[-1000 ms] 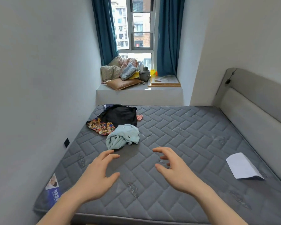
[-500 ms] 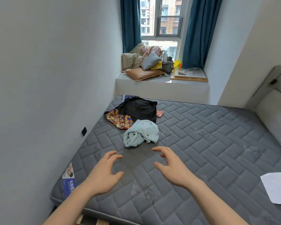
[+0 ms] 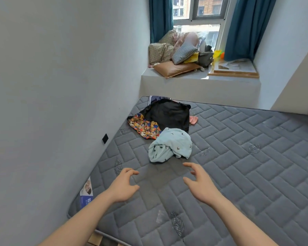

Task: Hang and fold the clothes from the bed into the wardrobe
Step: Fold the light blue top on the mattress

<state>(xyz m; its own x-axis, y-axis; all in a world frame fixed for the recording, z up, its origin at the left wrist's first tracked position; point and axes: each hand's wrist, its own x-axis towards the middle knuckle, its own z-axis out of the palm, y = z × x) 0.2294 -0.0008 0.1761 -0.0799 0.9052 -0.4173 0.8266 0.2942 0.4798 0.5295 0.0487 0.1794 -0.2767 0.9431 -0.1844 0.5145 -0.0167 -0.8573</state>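
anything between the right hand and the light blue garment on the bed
Nothing: in the head view only bare grey mattress separates the right hand from the light blue garment.

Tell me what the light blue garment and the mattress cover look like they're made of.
The light blue garment looks like soft, matte knit or fleece: it bunches in thick rounded folds. The mattress cover seems to be grey quilted woven fabric, stitched in a brick pattern with embroidered leaves.

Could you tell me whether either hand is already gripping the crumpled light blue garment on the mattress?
No, the left hand and right hand hover short of the crumpled light blue garment, holding nothing.
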